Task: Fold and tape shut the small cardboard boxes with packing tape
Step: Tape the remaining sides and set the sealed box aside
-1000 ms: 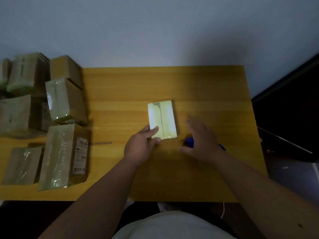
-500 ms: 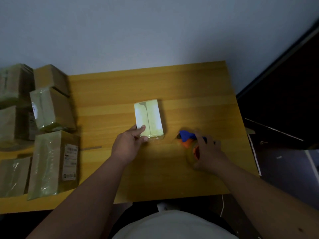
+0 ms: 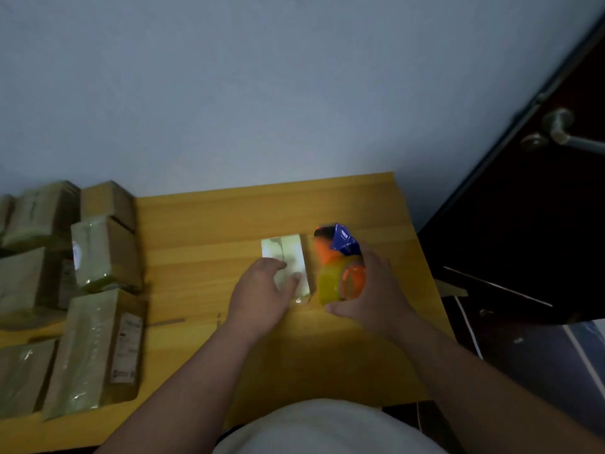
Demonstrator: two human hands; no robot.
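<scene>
1. The small box (image 3: pixel 286 260) lies flat on the wooden surface (image 3: pixel 209 221), near its middle, with a shiny taped face turned up. The left hand (image 3: pixel 262 296) rests on the box's near end, fingers (image 3: pixel 278 264) laid fairly straight across the top and pressing it down rather than curling round it.

2. The right hand (image 3: pixel 370 290) grips the tape dispenser (image 3: pixel 340 267), fingers wrapped round the yellowish roll and orange hub, and holds it just to the right of the box, the blue blade end pointing away from the person.

3. What could go wrong, as I judge it: the dispenser is blurred, so it is moving quickly, and the left fingers lie right on the face where tape would go. A hurried pass could catch them on the blade or stick tape over them. The box looks light, and a hard pull on the tape could drag or tip it if the left hand eases off. Tape laid off the seam would leave the flaps loose.

4. Half a second ago the right hand was only closing on the dispenser, which lay on the surface nearer the person; now it is lifted alongside the box. The left hand has slid further onto the top.

5. A heap of taped packages (image 3: pixel 98 253) sits at the left end, well apart from the work.
</scene>
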